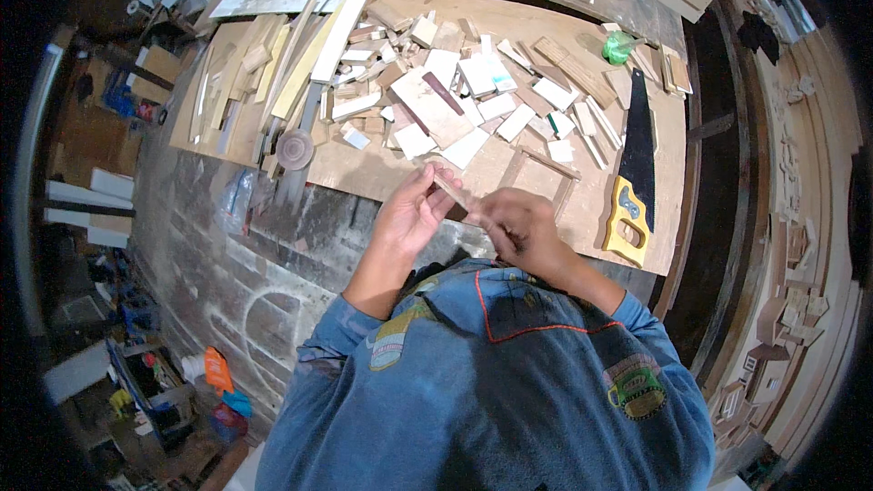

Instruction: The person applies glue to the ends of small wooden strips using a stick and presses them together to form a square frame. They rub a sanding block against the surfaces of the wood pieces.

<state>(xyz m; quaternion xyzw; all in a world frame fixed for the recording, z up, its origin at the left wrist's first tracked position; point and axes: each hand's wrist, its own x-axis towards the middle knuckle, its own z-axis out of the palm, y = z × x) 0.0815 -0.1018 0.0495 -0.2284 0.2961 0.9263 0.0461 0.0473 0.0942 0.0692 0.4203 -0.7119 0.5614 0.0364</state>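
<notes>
My left hand (407, 216) is closed, its thumb and fingertips pinching a thin, light-brown wooden strip (451, 186) in front of my body. The strip slants down to the right, where its lower end meets the curled fingers of my right hand (526, 229). That hand is closed too and slightly blurred; whether it holds anything besides the strip is hidden. Just beyond my right hand, a small rectangular wooden frame (571, 184) lies on the plywood board (364, 173).
Many wood offcuts (496, 107) are heaped across the board's middle. Long strips (338, 36) lie at left beside a round wooden disc (294, 150). At right rests a handsaw (638, 141) with a yellow handle, below a crumpled green plastic item (617, 47).
</notes>
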